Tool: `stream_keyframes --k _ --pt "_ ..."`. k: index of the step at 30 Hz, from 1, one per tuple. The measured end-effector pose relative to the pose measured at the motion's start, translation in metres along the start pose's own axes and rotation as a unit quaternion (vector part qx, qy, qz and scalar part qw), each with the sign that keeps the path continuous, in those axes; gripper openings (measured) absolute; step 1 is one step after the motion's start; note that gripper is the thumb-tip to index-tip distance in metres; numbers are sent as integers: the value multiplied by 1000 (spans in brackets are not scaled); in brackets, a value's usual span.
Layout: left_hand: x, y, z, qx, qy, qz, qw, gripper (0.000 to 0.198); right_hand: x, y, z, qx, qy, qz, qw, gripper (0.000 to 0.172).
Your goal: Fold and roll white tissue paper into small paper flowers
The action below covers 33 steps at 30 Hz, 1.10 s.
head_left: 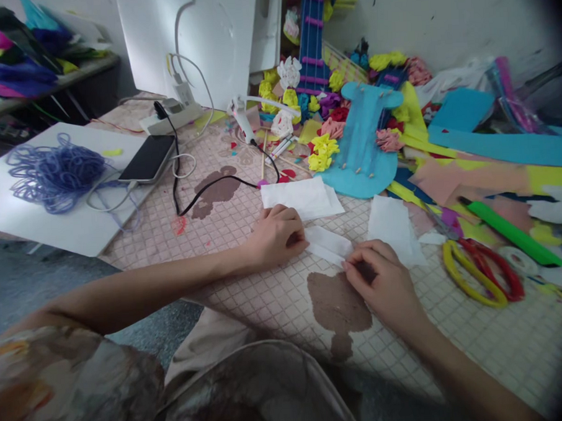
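A small folded strip of white paper (328, 244) stretches between my two hands, just above the tiled-pattern table. My left hand (278, 236) pinches its left end, fingers curled. At the strip's right end, my right hand (377, 274) grips the edge between thumb and fingertips. Behind the left hand lies a stack of white paper pieces (299, 198). Another white paper piece (393, 224) rests just beyond the right hand.
A blue guitar-like cutout (364, 141) lies at the back amid crepe flowers (324, 153). Scissors (479, 270) and a green cutter (515, 232) are on the right. A glue gun (243, 120) with a black cord, a phone (148, 158) and purple yarn (58, 170) sit left.
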State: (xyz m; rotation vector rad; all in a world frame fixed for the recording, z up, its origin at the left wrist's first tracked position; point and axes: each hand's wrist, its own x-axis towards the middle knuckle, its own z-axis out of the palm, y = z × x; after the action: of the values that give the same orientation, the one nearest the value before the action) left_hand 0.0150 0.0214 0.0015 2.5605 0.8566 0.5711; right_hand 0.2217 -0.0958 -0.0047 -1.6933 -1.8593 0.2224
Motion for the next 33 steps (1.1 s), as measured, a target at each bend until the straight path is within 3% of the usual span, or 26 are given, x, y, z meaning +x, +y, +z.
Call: stream_keyframes --k 21,27,33 --pt "-1 2 3 36 10 2 999 8 2 -2 3 -24 12 -15 1000 9" --pt "-4 4 3 9 21 -2 1000 4 1 -3 0 18 0 -18 1000 6" --pt "-1 6 0 -45 -13 15 999 20 2 -3 -2 32 -32 -8 999 7"
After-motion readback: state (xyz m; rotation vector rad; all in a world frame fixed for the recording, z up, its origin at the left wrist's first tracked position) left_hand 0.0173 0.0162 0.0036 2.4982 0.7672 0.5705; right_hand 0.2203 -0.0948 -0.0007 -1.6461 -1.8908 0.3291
